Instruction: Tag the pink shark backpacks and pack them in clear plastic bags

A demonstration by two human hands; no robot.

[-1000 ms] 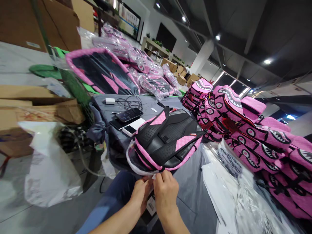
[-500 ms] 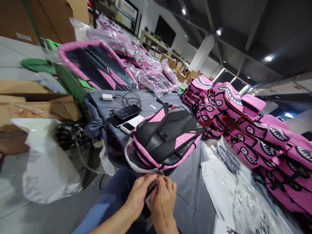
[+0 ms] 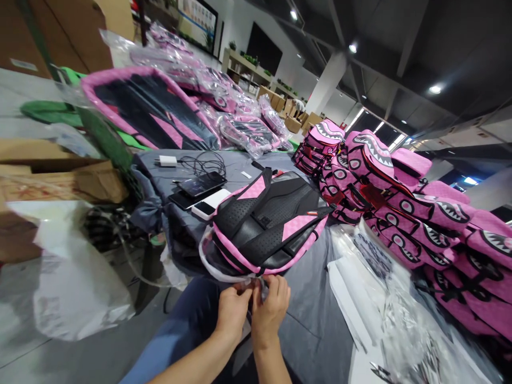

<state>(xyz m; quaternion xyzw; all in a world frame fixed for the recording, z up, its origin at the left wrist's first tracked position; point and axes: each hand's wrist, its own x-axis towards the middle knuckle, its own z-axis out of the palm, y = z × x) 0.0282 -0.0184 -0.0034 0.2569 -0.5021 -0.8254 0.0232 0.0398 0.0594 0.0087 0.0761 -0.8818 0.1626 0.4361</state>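
Plastic (image 3: pixel 234 278) pinched by left hand (image 3: pixel 232 310) and right hand (image 3: pixel 271 309)

Head-worn view from above the near edge of the table (image 3: pixel 308 314), facing forward and down, rolled sideways, left hand (image 3: pixel 234 308) and right hand (image 3: pixel 269 306) close at six o'clock, ceiling (image 3: pixel 472 37) far at one o'clock

Wears blue trousers (image 3: pixel 168 336), darker toward the knee; leaves both forearms (image 3: pixel 196 357), left hand (image 3: pixel 232 312) and right hand (image 3: pixel 270 306) bare to the fingertips.
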